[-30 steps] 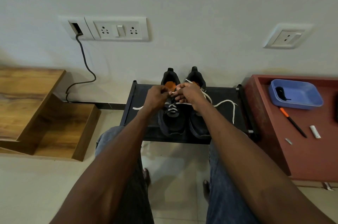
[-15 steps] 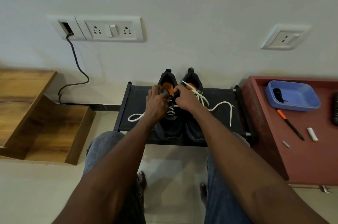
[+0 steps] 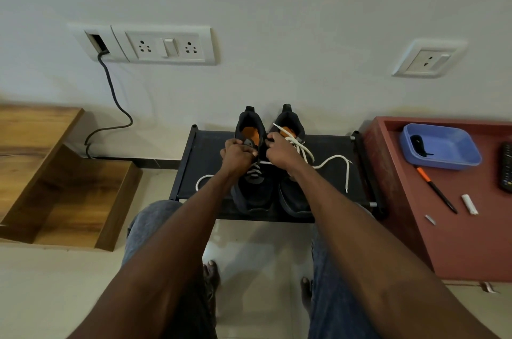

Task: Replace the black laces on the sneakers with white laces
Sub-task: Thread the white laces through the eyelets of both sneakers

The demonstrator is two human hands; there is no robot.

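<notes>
Two black sneakers with orange insoles stand side by side on a low black rack. The left sneaker has a white lace threaded across its lower eyelets. My left hand grips the left side of its collar near the tongue. My right hand pinches the right side of its top, where the lace comes out. The right sneaker carries loose white lace trailing right over the rack. Another white end lies left of my left forearm. A black lace lies in a blue tray.
A red-brown table at the right holds the tray, an orange-and-black pen, a small white piece and a dark remote. Wooden shelving stands at the left. A cable hangs from a wall socket. My knees and bare feet are below.
Both hands have slid from the middle of the left sneaker up to its collar. The loose lace end at the left now lies further out on the rack.
</notes>
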